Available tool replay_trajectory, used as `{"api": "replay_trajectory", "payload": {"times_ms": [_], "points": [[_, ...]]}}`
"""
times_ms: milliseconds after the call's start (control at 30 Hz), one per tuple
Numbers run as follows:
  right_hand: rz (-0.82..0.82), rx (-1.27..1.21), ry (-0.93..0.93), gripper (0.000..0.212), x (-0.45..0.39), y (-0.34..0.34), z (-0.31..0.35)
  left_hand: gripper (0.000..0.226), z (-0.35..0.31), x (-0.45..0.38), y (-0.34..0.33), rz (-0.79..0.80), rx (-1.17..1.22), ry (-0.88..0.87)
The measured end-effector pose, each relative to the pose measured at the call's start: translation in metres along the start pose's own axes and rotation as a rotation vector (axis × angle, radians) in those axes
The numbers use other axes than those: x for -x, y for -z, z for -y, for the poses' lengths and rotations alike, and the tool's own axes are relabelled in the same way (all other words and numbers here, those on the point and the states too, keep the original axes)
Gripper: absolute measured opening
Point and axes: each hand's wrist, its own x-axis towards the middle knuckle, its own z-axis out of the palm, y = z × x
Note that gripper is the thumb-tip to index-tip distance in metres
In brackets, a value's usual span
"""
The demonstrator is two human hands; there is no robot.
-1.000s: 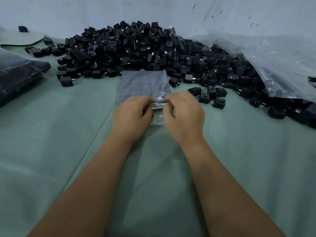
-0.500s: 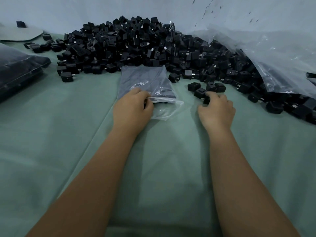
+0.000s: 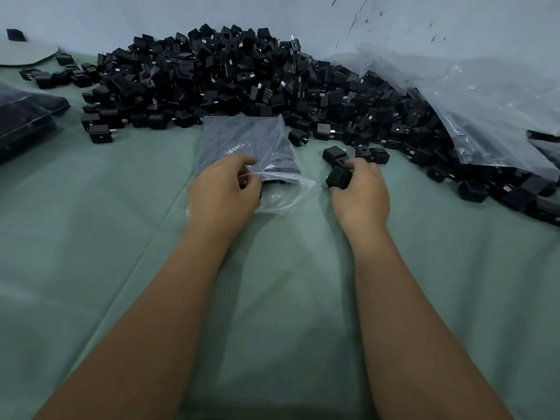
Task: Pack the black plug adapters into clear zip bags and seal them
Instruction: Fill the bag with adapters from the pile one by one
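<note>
Two hands on the desk (image 3: 91, 268) for us right now. Our left hand (image 3: 222, 194) has its fingers (image 3: 247, 161) curled round the near edge of a clear zip bag (image 3: 285, 192), pinching the mouth of it where it lies on top of a flat stack of bags (image 3: 245, 140). Can't tell whether the mouth is sealed, though the plastic bulges up loosely to the right of the hand. Our right hand (image 3: 360, 195) is just beside it, fingers wrapped round one black plug adapter (image 3: 339, 178), which sits between thumb and fingertips close to the green cloth.

A few loose adapters (image 3: 335, 153) lie right beyond that hand, and behind them the big pile of adapters (image 3: 230, 77) runs across the back against the wall (image 3: 121, 16). The far edge of the bag stack touches the foot of the pile. On the right the pile spills out of a big clear plastic sack (image 3: 485, 110), whose lower edge drapes over the adapters and reaches down toward the right border. At the far left edge there's a dark filled bag (image 3: 24, 113), well apart from our hands.

Open room is mostly near us: bare green cloth spreads between and beside our forearms, with a fold line running diagonally at the left.
</note>
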Motion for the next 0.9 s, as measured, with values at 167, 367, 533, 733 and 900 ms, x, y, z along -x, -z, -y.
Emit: {"api": "replay_trajectory", "payload": {"times_ms": [167,367,533,733,900], "points": [[0.06,-0.027,0.22,0.049,0.006,-0.003,0.006,0.029,-0.003,0.001,0.0,-0.003,0.065,0.059],[0.207,-0.063,0.299,0.047,0.014,-0.004,0.012,0.027,-0.004,0.0,0.002,0.01,0.082,0.092],[0.184,-0.209,0.137,0.057,0.009,-0.006,0.013,0.027,-0.003,0.0,0.001,0.005,0.133,0.122],[-0.248,-0.282,0.348,0.048,0.024,0.005,0.036,0.026,-0.002,-0.001,0.0,0.009,0.135,0.127],[-0.048,-0.246,0.708,0.044,0.05,-0.002,0.062,0.021,-0.001,-0.003,0.0,-0.004,0.137,0.112]]}}
